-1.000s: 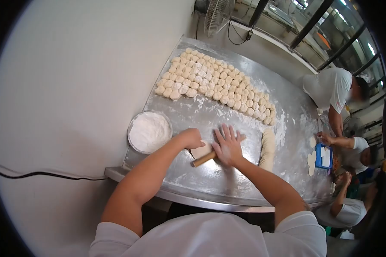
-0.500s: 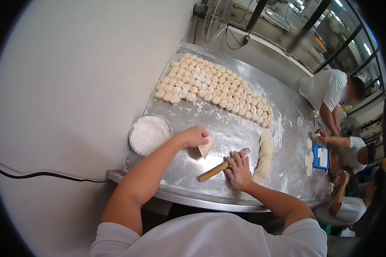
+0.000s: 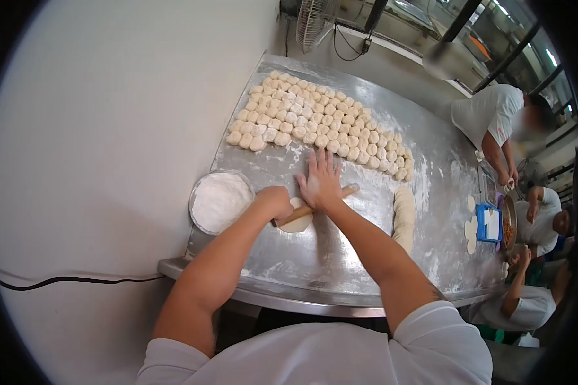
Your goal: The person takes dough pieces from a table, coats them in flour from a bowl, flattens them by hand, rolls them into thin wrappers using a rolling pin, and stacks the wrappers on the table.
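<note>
A thin round dough wrapper [image 3: 297, 223] lies on the steel table near the flour bowl. My left hand [image 3: 276, 201] is closed at its upper left edge, fingers partly hidden, pinching the dough. A wooden rolling pin [image 3: 295, 215] lies slanted across the wrapper. My right hand [image 3: 321, 183] rests its palm on the pin, with its fingers stretched out and spread toward the dough balls. Just left of my left hand stands a round bowl of white flour [image 3: 221, 202].
Rows of dough balls [image 3: 321, 122] fill the back of the floured steel table [image 3: 359, 256]. A thick dough roll [image 3: 404, 218] lies to the right. Farther right are flat wrappers [image 3: 471, 236], a blue tray [image 3: 481, 222], a pan of filling [image 3: 508, 224] and several co-workers [image 3: 488, 115].
The wrapper, hanging from my left hand before, now lies on the table under the pin. My right hand has moved left and forward with the rolling pin.
</note>
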`<state>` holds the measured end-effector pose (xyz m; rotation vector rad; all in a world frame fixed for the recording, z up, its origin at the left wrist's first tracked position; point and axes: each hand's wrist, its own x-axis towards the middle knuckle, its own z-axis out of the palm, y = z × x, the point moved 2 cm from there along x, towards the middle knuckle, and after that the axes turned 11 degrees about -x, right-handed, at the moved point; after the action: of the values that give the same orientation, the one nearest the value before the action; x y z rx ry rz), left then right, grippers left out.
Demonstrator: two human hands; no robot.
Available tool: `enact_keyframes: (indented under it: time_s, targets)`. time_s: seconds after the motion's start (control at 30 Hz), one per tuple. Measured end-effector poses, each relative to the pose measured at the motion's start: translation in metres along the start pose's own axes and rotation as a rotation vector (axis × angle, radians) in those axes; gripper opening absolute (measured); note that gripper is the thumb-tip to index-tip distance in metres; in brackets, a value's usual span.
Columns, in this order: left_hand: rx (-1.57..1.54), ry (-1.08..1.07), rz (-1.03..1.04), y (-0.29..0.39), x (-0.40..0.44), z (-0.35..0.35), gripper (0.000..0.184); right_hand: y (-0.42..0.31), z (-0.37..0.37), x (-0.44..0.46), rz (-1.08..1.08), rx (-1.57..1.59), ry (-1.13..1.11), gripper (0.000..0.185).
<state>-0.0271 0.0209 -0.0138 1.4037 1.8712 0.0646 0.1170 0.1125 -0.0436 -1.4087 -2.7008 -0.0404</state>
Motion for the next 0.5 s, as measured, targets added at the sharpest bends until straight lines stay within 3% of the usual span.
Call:
enact_keyframes:
  time_s: [0.07, 0.17, 0.3, 0.37, 0.4, 0.5]
  targets:
    - [0.007, -0.009, -0.012, -0.001, 0.002, -0.001, 0.041, -0.004, -0.001, 0.012, 0.027, 0.031, 0.077, 0.079]
    - [0.053, -0.044, 0.042, 0.002, -0.001, -0.004, 0.044, 0.014, -0.01, -0.043, 0.003, 0.154, -0.001, 0.077]
    - [0.09, -0.108, 0.192, -0.001, 0.014, 0.001, 0.046, 0.05, -0.05, -0.14, -0.315, 0.058, -0.21, 0.072]
    - [-0.442, -0.038, 0.093, 0.008, -0.002, -0.003, 0.038, 0.072, -0.048, -0.163, -0.482, 0.121, -0.139, 0.065]
    - [-0.632, -0.033, 0.064, 0.002, 0.007, 0.006, 0.037, 0.077, -0.039, -0.167, -0.494, 0.136, -0.112, 0.039]
    - [-1.02, -0.093, 0.097, 0.006, 0.015, 0.019, 0.033, 0.059, -0.068, -0.171, -0.484, -0.066, -0.467, 0.023]
